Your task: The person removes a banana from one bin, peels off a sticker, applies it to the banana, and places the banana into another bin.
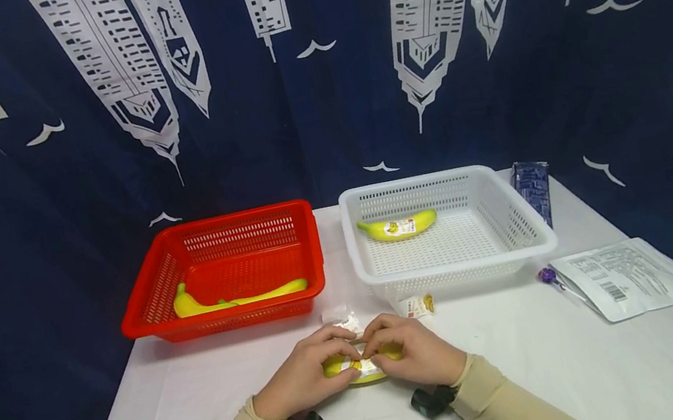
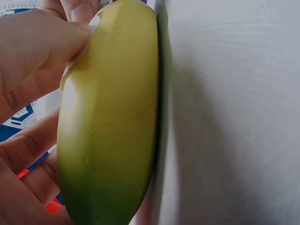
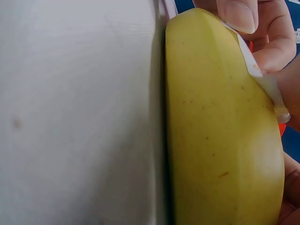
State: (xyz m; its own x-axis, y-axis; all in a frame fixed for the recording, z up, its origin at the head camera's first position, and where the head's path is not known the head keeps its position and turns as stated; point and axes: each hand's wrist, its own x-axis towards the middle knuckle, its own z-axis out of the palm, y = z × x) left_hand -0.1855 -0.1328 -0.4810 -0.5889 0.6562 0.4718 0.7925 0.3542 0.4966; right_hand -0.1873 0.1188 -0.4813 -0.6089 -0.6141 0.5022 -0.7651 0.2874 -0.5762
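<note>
A yellow banana (image 1: 369, 378) lies crosswise on the white table near its front, with a white printed label (image 1: 369, 367) on its upper side. My left hand (image 1: 304, 372) holds it from the left, the thumb (image 2: 70, 35) at the label's edge and the other fingers around the far side. From the right, my right hand (image 1: 421, 351) grips the same banana (image 3: 215, 122), index finger and thumb close to the left hand's. Part of the label's edge (image 3: 251, 58) stands up off the peel in the right wrist view. The fingers hide much of the label.
Behind the hands lie a banana-printed label (image 1: 419, 306) and white paper (image 1: 344, 321). A red basket (image 1: 228, 324) holds bananas (image 1: 189, 303); a white basket (image 1: 461, 266) holds one labelled banana (image 1: 399, 227). At right are a white packet (image 1: 632, 278), a purple lollipop (image 1: 547, 275) and a blue packet (image 1: 533, 190).
</note>
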